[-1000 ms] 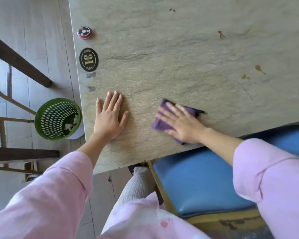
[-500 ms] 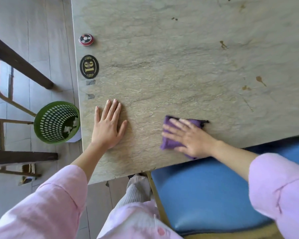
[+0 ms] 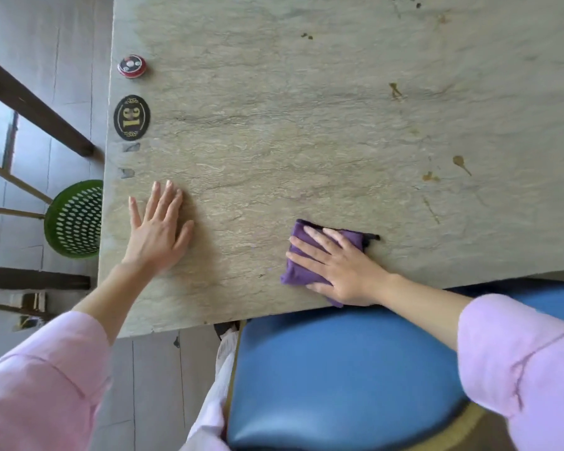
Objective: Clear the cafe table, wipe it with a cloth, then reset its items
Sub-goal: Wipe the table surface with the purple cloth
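A pale stone-patterned cafe table (image 3: 306,125) fills the upper view. My right hand (image 3: 339,265) presses flat on a folded purple cloth (image 3: 298,268) near the table's front edge. My left hand (image 3: 157,229) lies flat on the tabletop with fingers spread, holding nothing, near the left front corner. A black oval number plate (image 3: 132,117) and a round red call button (image 3: 131,66) sit along the left edge. Brown stains (image 3: 461,162) mark the right side of the table.
A blue padded chair seat (image 3: 339,379) is tucked under the front edge below my right arm. A green perforated bin (image 3: 74,219) stands on the floor left of the table, among dark chair legs (image 3: 36,105).
My right hand has slid the purple cloth to the right along the front edge. My left hand has stayed flat in the same spot.
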Demonstrator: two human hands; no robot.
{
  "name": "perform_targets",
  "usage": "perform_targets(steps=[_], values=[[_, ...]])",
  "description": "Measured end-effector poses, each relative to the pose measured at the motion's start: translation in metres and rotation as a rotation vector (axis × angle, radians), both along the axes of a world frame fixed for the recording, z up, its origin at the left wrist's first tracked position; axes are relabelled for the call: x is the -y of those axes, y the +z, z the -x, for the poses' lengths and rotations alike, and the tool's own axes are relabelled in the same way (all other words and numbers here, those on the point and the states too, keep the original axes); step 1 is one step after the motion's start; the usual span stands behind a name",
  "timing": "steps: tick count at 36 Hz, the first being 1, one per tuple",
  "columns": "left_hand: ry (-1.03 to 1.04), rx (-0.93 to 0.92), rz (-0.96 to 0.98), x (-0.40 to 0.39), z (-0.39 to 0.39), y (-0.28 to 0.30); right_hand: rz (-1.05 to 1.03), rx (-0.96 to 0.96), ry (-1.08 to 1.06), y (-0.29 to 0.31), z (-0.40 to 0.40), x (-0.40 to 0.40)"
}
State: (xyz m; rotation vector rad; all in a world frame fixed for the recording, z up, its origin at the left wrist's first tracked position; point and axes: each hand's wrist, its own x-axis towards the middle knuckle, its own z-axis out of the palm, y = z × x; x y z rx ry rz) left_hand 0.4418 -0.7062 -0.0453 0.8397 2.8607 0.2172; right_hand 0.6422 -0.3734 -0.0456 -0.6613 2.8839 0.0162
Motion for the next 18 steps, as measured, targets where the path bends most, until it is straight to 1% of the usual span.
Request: perform_targets(steps=[1,3,5,7,10,12,13,14,17,18], values=[[0.042,0.004,-0.011,-0.008,-0.006,0.001,-0.018,0.017,0.006,0.001,-0.007,-0.021],[0.108,0.016,-0.048,-0.031,-0.022,0.003,-0.028,0.026,-0.090,0.002,-0.021,-0.064],[0.147,0.021,-0.083,-0.059,-0.040,0.005,-0.014,0.045,-0.265,0.004,-0.031,-0.102],[0.157,0.024,-0.101,-0.089,-0.057,0.007,-0.001,0.047,-0.489,0.005,-0.033,-0.126],[0.140,0.039,-0.126,-0.135,-0.080,0.007,0.038,-0.023,-0.785,0.002,-0.023,-0.123],[0.110,0.052,-0.126,-0.163,-0.093,0.006,0.058,-0.062,-0.870,-0.004,-0.019,-0.107],[0.089,0.047,-0.113,-0.175,-0.098,0.004,0.063,-0.082,-0.855,-0.005,-0.021,-0.100],[0.067,0.040,-0.100,-0.187,-0.102,0.003,0.062,-0.096,-0.795,-0.006,-0.026,-0.095],[0.034,0.033,-0.085,-0.218,-0.109,0.002,0.046,-0.101,-0.506,-0.006,-0.060,-0.098],[0.035,0.030,-0.082,-0.227,-0.109,0.002,0.043,-0.093,-0.469,-0.006,-0.072,-0.106]])
